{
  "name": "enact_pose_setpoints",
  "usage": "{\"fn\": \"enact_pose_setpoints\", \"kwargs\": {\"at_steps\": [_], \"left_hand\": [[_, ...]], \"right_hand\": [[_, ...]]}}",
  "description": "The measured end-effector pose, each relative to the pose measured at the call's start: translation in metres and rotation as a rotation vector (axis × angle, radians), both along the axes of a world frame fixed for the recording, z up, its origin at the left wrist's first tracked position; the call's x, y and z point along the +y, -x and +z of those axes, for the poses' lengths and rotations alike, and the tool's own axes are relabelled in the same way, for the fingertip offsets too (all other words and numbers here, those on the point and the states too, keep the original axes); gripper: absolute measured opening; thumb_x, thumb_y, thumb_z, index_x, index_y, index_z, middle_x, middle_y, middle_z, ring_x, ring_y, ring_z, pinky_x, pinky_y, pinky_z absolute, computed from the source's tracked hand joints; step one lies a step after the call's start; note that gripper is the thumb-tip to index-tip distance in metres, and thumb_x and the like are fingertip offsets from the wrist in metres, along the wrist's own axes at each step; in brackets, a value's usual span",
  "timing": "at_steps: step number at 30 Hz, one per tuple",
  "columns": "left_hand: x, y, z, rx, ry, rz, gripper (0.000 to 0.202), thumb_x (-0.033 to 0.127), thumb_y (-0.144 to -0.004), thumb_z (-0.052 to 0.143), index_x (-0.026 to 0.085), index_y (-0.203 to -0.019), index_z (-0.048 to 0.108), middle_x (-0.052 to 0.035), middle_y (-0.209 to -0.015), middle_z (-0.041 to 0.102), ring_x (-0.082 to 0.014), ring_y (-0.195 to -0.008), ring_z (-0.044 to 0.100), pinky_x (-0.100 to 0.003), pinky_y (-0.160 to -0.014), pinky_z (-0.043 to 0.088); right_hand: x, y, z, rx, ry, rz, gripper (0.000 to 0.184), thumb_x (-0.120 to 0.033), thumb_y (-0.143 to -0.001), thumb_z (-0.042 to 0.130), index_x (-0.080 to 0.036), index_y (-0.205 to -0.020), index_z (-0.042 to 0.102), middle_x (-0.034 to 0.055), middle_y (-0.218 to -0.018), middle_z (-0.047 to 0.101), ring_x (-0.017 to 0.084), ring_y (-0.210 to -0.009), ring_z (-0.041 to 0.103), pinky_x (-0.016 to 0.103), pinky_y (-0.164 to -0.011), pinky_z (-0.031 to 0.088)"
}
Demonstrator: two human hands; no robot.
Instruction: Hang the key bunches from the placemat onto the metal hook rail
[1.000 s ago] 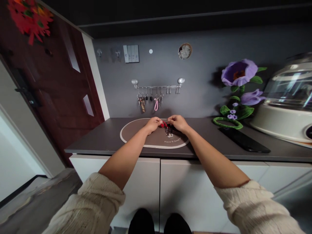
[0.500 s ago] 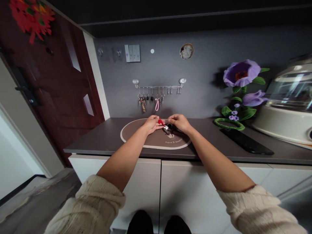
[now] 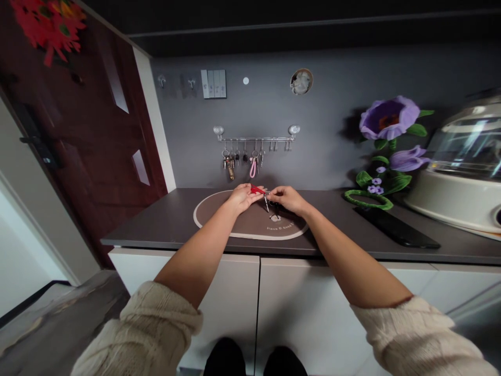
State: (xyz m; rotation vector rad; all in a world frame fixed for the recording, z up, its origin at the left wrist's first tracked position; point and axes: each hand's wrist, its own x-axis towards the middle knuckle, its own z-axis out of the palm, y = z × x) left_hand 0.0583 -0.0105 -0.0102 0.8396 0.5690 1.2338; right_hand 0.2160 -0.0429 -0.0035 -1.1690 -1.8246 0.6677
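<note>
Over the brown oval mat (image 3: pixel 219 215), my left hand (image 3: pixel 241 199) pinches a red key tag (image 3: pixel 257 189), its other fingers stretched out underneath. A silver key (image 3: pixel 266 203) hangs down from the tag's right end. My right hand (image 3: pixel 289 199) has thumb and forefinger closed at the key ring (image 3: pixel 267 194), just right of the tag. Something dark hangs partly hidden below the right fingers; I cannot make out what it is. Behind both hands, several bunches of keys (image 3: pixel 230 161) and a pink loop (image 3: pixel 253 168) hang from a metal hook rail (image 3: pixel 256 139) on the wall.
On the right of the counter (image 3: pixel 148 222) lie a black phone-like slab (image 3: pixel 397 228) and a green ring base (image 3: pixel 368 199) with purple flowers (image 3: pixel 389 122). A cream appliance with a clear lid (image 3: pixel 457 193) stands beyond. A dark red door (image 3: pixel 97 130) is at left.
The red tag has turned flatter and risen slightly with my left hand. The key now hangs downward. My right fingers have come closer, onto the ring.
</note>
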Motion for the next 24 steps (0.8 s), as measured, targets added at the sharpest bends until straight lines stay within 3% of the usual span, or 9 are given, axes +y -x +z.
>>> {"fn": "enact_pose_setpoints", "kwargs": {"at_steps": [7,15,19,24], "left_hand": [[-0.002,-0.001,0.000,0.006,-0.061,-0.001,0.009,0.010,-0.083,0.029,0.016,-0.080,0.034,-0.0129,-0.095,0.057,-0.0166,-0.085,0.059,-0.041,-0.078,0.046],[-0.007,-0.007,-0.005,0.168,-0.154,0.034,0.005,0.014,-0.079,0.042,0.016,-0.077,0.039,-0.0029,-0.074,0.059,-0.0098,-0.070,0.059,-0.036,-0.080,0.043],[-0.009,-0.009,-0.007,0.232,-0.219,0.058,0.007,0.013,-0.074,0.049,0.015,-0.074,0.043,-0.0015,-0.074,0.059,-0.0073,-0.068,0.057,-0.034,-0.081,0.041],[-0.010,-0.013,-0.008,0.330,-0.311,0.069,0.010,0.018,-0.070,0.055,0.014,-0.074,0.048,-0.0028,-0.073,0.060,-0.0090,-0.067,0.056,-0.030,-0.074,0.041]], "right_hand": [[0.002,-0.001,-0.001,0.066,-0.042,0.001,0.022,-0.035,-0.062,0.059,-0.014,-0.068,0.058,-0.0020,-0.059,0.054,0.007,-0.055,0.044,0.020,-0.058,0.035],[0.009,-0.004,-0.001,0.162,-0.117,-0.056,0.020,-0.034,-0.066,0.054,-0.014,-0.070,0.053,-0.0023,-0.060,0.053,0.007,-0.054,0.045,0.019,-0.056,0.037],[0.009,-0.004,0.001,0.217,-0.122,-0.093,0.024,-0.038,-0.067,0.052,-0.015,-0.072,0.051,-0.0026,-0.060,0.050,0.006,-0.051,0.042,0.019,-0.050,0.035],[0.011,-0.005,0.001,0.256,-0.180,-0.117,0.024,-0.038,-0.066,0.052,-0.014,-0.072,0.052,-0.0020,-0.062,0.051,0.008,-0.055,0.044,0.021,-0.054,0.037]]}}
